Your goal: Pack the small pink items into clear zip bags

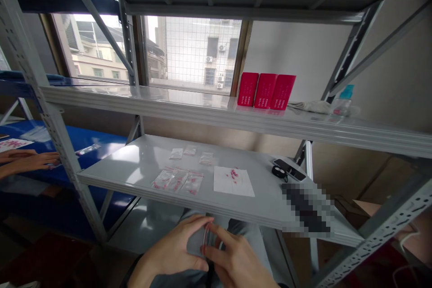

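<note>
Above my lap, in front of the shelf edge, both hands are on a clear plastic container [195, 244] with a curved rim. My left hand [175, 247] wraps its left side, thumb below and fingers over the top. From the right, my right hand [232, 252] grips the rim with bent fingers. Whether anything is inside I cannot tell. On the shelf beyond lie several small clear zip bags with red-pink bits, such as the nearest bag [193, 183]. Beside them a white paper sheet [232, 188] carries small red-pink pieces. Flatter clear bags [176, 153] lie farther back.
Three red boxes [267, 91], a cloth [312, 106] and a spray bottle [344, 101] stand on the upper shelf. A phone-like device [293, 171] and a black round item [279, 171] lie right. Another person's hands [37, 161] work at the blue table left. Metal posts flank the shelf.
</note>
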{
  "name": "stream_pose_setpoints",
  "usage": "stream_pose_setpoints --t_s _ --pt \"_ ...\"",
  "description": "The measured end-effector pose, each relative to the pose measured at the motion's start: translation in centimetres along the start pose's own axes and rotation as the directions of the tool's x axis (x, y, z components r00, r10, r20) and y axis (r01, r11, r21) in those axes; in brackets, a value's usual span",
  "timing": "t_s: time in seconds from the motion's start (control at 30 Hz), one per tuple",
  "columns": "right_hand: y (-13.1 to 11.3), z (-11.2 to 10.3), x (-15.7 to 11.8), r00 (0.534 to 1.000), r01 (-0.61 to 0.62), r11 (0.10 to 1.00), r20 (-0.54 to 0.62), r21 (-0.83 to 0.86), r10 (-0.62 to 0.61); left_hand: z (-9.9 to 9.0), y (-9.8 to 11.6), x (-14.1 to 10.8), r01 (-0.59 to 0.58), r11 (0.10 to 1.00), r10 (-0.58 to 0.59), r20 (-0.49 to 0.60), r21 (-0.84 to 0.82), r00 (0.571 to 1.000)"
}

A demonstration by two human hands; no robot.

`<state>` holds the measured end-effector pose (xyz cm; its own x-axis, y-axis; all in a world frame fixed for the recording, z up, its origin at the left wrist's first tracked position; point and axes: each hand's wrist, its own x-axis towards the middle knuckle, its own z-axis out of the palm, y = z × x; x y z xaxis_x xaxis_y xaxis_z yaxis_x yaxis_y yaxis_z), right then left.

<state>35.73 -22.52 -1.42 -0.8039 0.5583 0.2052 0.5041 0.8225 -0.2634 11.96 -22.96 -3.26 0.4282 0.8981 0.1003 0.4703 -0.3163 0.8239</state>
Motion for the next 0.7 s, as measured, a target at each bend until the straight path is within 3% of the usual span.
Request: stream_pose_setpoints --t_s 0.2,0.43,0.7 --pt "0.2 -1.4 -0.3 0.999 0.004 0.998 0.042 0.058 -0.006 0.2 -0.1 0.5 0.001 1.0 -0.001 -0.012 0.007 1.0" --pt "0.4 -2.4 -0.3 1.0 -0.027 0.999 -0.013 0.025 0.027 0.7 0.6 1.1 -0.034 0.999 0.031 -0.09 -0.025 0.995" --pt "0.7 -2.8 -0.1 0.998 0.068 0.998 -0.009 0.013 -0.068 1.4 0.6 1.3 -0.072 0.995 0.062 -0.121 -0.075 0.991"
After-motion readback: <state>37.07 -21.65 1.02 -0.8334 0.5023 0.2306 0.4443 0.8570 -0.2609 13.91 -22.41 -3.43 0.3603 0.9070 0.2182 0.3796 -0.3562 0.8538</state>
